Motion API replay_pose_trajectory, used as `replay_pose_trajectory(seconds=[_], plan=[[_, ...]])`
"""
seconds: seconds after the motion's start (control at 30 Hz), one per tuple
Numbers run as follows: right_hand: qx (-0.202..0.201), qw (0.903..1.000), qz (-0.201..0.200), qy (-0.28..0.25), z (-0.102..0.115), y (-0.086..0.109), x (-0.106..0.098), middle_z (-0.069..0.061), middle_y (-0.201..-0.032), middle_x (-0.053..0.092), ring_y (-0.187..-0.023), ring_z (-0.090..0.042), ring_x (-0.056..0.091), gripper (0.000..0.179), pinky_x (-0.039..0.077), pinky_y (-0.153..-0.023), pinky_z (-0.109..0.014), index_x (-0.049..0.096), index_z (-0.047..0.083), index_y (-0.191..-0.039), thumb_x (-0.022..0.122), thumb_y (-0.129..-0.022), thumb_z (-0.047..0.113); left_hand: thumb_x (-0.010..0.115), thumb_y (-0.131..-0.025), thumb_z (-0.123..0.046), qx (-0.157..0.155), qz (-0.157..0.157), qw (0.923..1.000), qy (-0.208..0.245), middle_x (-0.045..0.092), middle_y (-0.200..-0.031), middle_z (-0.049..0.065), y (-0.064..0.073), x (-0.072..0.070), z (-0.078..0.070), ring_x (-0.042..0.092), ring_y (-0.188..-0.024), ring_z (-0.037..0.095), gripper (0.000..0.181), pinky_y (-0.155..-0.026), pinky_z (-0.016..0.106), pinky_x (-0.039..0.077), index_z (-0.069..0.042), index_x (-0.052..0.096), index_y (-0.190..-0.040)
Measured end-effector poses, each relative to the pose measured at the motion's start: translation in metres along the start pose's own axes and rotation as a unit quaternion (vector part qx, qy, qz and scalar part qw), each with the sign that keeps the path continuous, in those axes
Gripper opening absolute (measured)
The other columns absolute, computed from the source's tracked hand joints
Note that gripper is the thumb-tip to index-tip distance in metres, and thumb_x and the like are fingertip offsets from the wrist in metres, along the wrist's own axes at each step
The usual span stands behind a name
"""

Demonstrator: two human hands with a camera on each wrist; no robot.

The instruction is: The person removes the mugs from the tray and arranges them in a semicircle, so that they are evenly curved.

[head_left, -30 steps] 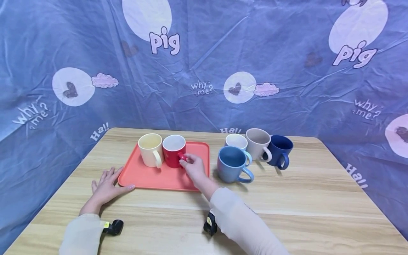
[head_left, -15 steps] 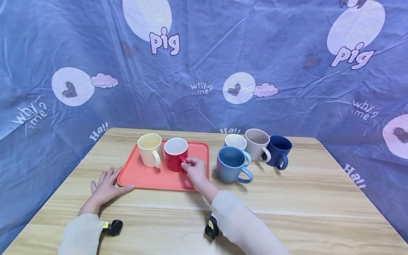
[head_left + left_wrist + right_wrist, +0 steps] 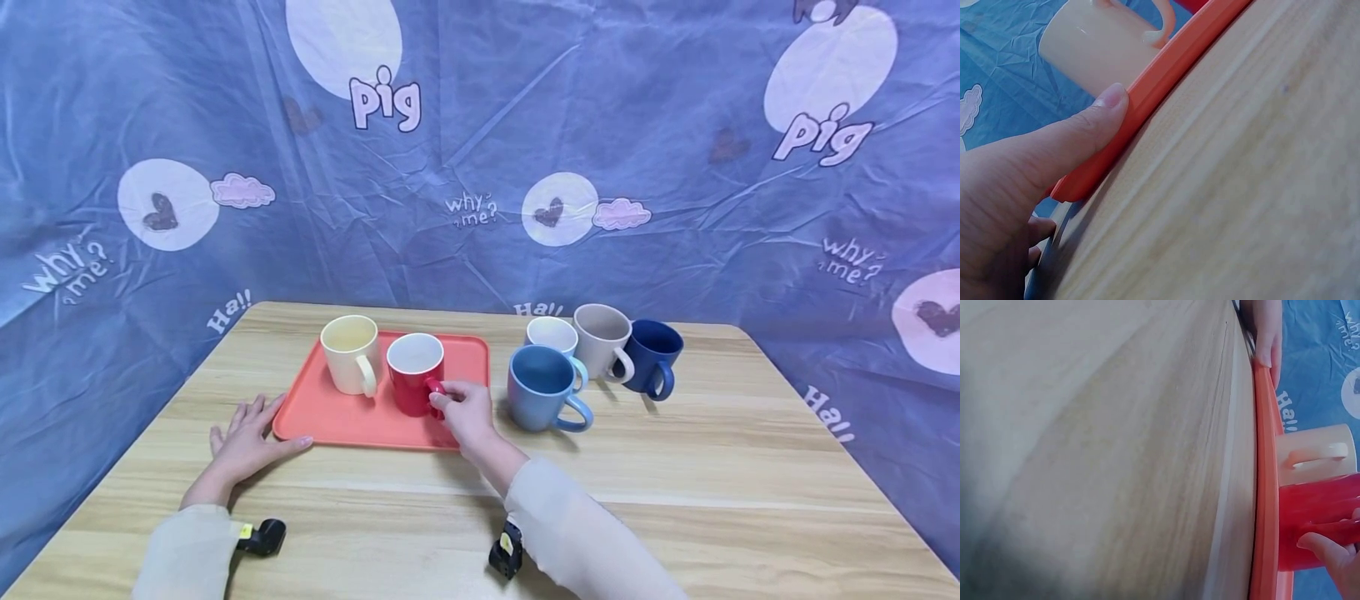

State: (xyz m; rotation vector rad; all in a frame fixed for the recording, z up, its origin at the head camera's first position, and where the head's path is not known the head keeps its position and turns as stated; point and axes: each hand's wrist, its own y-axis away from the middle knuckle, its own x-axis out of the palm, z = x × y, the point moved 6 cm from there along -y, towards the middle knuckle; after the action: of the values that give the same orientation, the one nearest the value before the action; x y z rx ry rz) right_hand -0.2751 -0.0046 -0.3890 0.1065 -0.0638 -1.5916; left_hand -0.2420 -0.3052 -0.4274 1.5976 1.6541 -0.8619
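Note:
A red mug point(image 3: 411, 390) with a white inside stands on the coral tray point(image 3: 352, 429), toward its middle. My right hand point(image 3: 471, 417) pinches its handle point(image 3: 1335, 531) between thumb and fingers. To the left of it on the tray is a cream mug point(image 3: 349, 358), handle turned to the front. At the tray's front left corner rests my left hand point(image 3: 243, 446), fingers spread and straight. In the left wrist view its thumb point(image 3: 1094, 122) lies against the tray's edge, with the other fingers partly hidden.
Right of the tray stand a blue mug point(image 3: 538, 392), a white-lined mug with a light blue handle point(image 3: 552, 333), a grey mug point(image 3: 598, 367) and a navy mug point(image 3: 647, 358). They stand close together on the wooden table point(image 3: 720, 467). A patterned blue cloth point(image 3: 480, 150) hangs behind.
The red mug has shifted toward the front of the tray and slightly right, away from the cream mug, with my right hand on its handle. My left hand stays at the tray corner.

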Motion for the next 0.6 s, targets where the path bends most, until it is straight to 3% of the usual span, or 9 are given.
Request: replay_pose_trajectory(seconds=[0.33, 0.6], plan=[[-0.024, 0.9990, 0.009, -0.036, 0.007, 0.008, -0.004, -0.011, -0.077, 0.062, -0.071, -0.028, 0.058, 0.016, 0.050, -0.061, -0.035, 0.066, -0.004, -0.092, 0.063, -0.076, -0.001, 0.061, -0.066, -0.059, 0.004, -0.003, 1.0000, -0.007, 0.010, -0.134, 0.034, -0.001, -0.001, -0.002, -0.005, -0.121, 0.049, 0.097, -0.082, 0.064, -0.017, -0.005, 0.022, -0.136], [-0.017, 0.9988, 0.027, -0.038, 0.029, 0.017, -0.009, -0.012, -0.083, 0.061, -0.073, -0.025, 0.058, 0.021, 0.050, -0.062, -0.031, 0.065, -0.001, -0.097, 0.063, -0.077, 0.002, 0.061, -0.066, -0.058, 0.002, 0.001, 1.0000, 0.000, 0.009, -0.134, 0.034, 0.001, -0.001, -0.003, -0.006, -0.120, 0.049, 0.097, -0.082, 0.064, -0.018, -0.004, 0.021, -0.136]])
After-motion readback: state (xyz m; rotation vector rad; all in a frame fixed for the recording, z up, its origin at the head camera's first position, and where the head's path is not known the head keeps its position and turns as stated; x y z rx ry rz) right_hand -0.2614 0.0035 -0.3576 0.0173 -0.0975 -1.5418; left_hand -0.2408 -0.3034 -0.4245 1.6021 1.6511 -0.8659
